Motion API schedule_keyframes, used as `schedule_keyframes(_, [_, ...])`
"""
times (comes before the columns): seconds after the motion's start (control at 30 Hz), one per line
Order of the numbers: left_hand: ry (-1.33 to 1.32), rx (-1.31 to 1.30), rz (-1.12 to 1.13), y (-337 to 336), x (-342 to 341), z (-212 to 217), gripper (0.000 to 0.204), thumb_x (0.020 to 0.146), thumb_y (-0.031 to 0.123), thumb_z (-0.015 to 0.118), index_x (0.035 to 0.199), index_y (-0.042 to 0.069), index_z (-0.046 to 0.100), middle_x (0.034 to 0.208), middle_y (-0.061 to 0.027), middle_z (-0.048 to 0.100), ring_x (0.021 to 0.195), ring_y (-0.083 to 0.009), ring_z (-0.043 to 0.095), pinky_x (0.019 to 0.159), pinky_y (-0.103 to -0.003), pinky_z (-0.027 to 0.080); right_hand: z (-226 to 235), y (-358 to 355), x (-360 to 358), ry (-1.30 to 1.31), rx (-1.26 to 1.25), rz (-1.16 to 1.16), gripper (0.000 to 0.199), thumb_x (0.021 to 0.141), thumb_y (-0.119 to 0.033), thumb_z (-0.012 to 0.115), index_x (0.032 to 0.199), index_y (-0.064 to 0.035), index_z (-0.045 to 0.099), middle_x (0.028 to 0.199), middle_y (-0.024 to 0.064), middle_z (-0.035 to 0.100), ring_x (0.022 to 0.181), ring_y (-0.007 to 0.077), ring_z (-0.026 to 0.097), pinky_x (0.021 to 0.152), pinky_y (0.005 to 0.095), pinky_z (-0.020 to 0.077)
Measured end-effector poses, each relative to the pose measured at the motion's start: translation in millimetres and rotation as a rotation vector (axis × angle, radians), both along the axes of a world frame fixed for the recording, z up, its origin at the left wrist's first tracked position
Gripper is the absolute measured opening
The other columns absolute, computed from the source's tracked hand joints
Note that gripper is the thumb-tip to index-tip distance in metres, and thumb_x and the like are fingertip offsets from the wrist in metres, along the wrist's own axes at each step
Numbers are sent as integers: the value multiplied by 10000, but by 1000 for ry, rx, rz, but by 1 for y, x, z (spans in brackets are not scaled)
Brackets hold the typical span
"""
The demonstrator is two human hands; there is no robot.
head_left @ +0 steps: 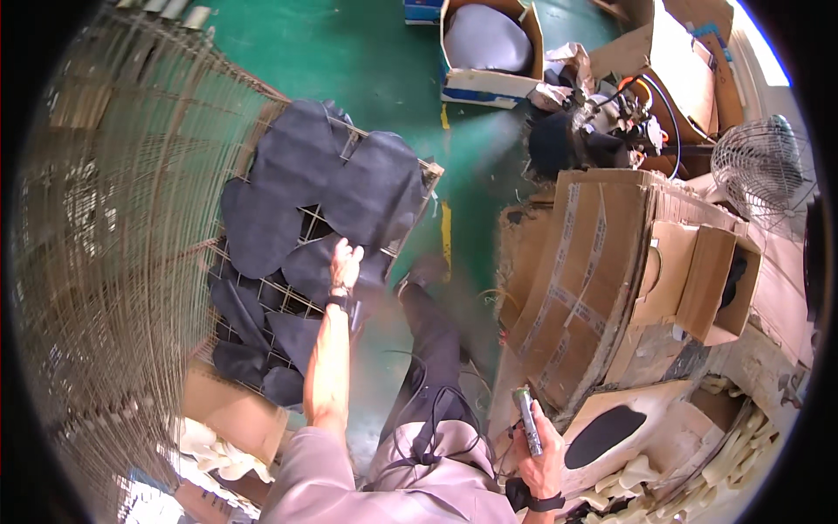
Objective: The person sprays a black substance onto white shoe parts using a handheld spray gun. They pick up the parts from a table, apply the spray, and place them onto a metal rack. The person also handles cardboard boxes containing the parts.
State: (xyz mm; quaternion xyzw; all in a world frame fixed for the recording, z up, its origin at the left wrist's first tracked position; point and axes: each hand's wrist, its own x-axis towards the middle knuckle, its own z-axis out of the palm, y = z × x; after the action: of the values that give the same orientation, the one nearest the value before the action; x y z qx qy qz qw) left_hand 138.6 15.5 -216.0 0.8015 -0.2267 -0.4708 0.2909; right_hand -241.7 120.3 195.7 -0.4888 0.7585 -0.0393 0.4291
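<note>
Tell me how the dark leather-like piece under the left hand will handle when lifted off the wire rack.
The dark leather-like piece probably flops: neighbouring pieces drape over the wire rack. Likely light, being thin and flat. The left hand rests on it; it might snag the wire grid.

Just past the fingers (541, 441) of my right hand (539, 463) leans a big brown cardboard box (580, 279), flattened at a slant and striped with pale tape, and touching its far side is a smaller open brown carton (707, 284) lying on its side. Well beyond my left hand's fingers (345, 256), on the green floor, stands an open box (489, 52) with brown flaps and a white-and-blue side, a grey rounded piece inside. More brown cartons (681, 52) stand near it, farther right.
</note>
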Motion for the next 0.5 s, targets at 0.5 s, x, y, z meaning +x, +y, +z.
schedule_keyframes(0.5, [-1412, -630, 123, -6, 101, 387, 385, 772, 66, 677, 1148, 84, 595, 1260, -145, 535, 1169, -354, 509, 971, -480, 420, 45, 76, -28, -192, -256, 80, 537, 818, -13, 612, 1349, 14, 536, 1025, 161, 678, 907, 228, 649, 850, 336, 500])
